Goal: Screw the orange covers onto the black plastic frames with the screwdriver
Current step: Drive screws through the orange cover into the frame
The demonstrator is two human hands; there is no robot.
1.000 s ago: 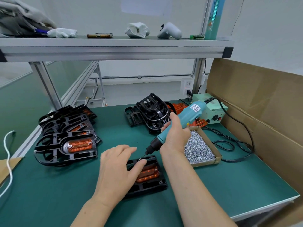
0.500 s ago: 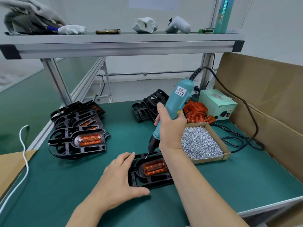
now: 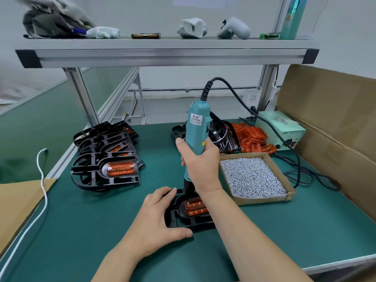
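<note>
A black plastic frame (image 3: pixel 177 218) with an orange cover (image 3: pixel 196 207) in its middle lies on the green mat near the front. My left hand (image 3: pixel 156 216) rests on the frame's left side, fingers on top and thumb along the front edge. My right hand (image 3: pixel 201 165) grips the teal electric screwdriver (image 3: pixel 196 135), held nearly upright with its tip down at the cover's left end; the tip is hidden behind my wrist.
A stack of frames with orange covers (image 3: pixel 107 159) lies at the left. A cardboard tray of screws (image 3: pixel 252 176) sits right of the screwdriver. Behind it are loose orange covers (image 3: pixel 250 135), bare black frames (image 3: pixel 221 135), a power box (image 3: pixel 280 129) and its cables (image 3: pixel 305 176).
My right hand has swung the screwdriver from a tilt to nearly upright and lowered its tip onto the cover. My left hand slid to the frame's left side.
</note>
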